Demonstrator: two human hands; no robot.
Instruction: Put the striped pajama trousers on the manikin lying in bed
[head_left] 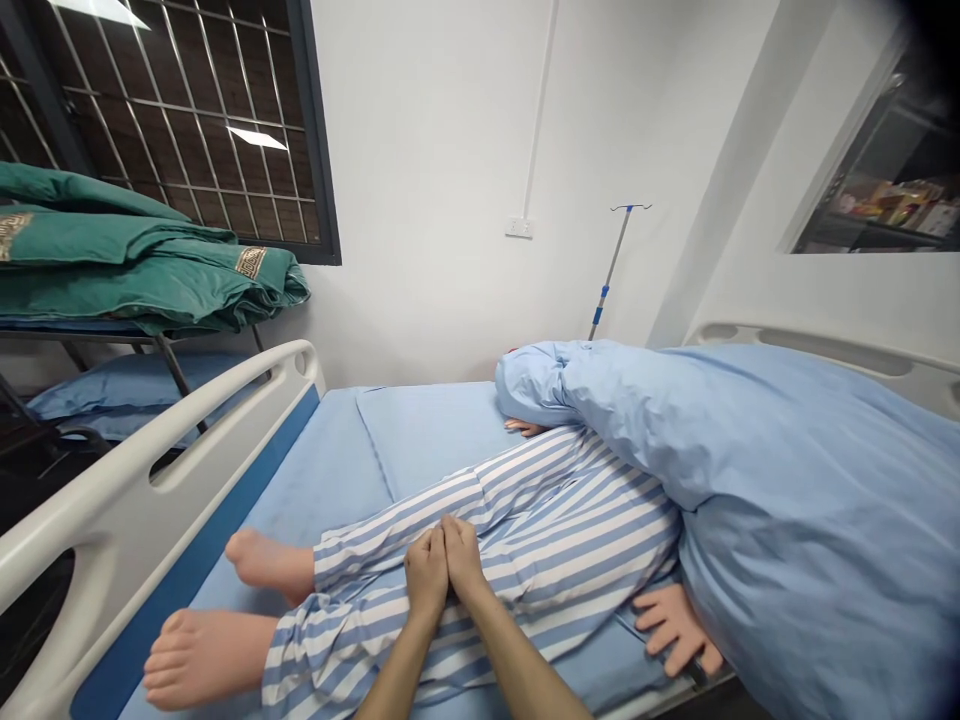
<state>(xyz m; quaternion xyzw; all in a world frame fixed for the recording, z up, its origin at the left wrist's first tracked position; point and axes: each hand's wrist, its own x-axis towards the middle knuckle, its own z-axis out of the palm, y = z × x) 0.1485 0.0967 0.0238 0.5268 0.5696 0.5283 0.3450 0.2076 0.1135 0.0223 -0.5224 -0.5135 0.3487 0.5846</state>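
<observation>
Left hand point(426, 574) and right hand point(463, 558) sit together, curled, on striped pants point(577, 560), can't tell if gripping; bare feet point(214, 655) leftward, blue quilt point(810, 470) rightward.

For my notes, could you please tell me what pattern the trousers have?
The trousers have blue and white stripes, seen best in the head view.

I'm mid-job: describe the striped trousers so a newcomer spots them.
From the white footboard, cross the plain blue sheet to two bare feet. The trousers run from there to the bunched quilt, with the left hand and right hand over them. Unlike sheet and quilt, they are striped blue and white.
</observation>
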